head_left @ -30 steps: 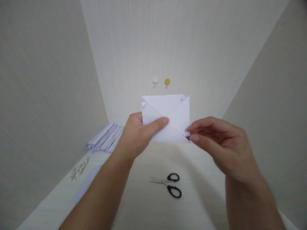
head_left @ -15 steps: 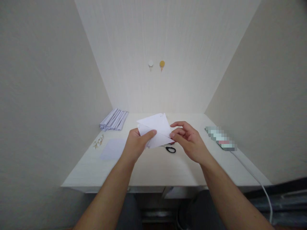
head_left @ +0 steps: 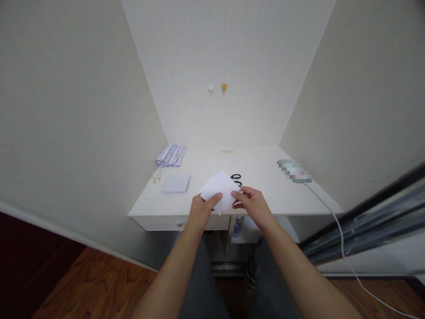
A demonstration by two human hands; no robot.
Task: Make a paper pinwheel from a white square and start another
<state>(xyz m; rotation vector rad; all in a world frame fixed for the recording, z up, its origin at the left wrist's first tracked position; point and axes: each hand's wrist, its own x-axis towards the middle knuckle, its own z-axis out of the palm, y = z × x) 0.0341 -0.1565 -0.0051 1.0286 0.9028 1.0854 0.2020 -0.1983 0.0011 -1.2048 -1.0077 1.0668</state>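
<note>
A folded sheet of white paper (head_left: 219, 188) is held between both hands just over the desk's front edge. My left hand (head_left: 201, 210) pinches its left side, thumb lying on top. On the right side, my right hand (head_left: 251, 203) grips the paper with its thumb on the upper face and the fingers underneath. Scissors with black handles (head_left: 236, 177) lie behind the paper, their blades hidden by it. To the left rests a stack of square white paper (head_left: 175, 183).
Several folded paper strips (head_left: 171, 155) lie at the desk's back left, near a small white-and-gold ornament (head_left: 156, 177). A blurred-out phone-like device (head_left: 295, 171) with a white cable (head_left: 328, 208) is at the right. A drawer handle (head_left: 181, 224) sits under the desk edge (head_left: 142, 214).
The view has pulled back and shows more floor. Both hands have come lower with the paper, which is turned. My right hand has closed from a loose touch to a grip on it.
</note>
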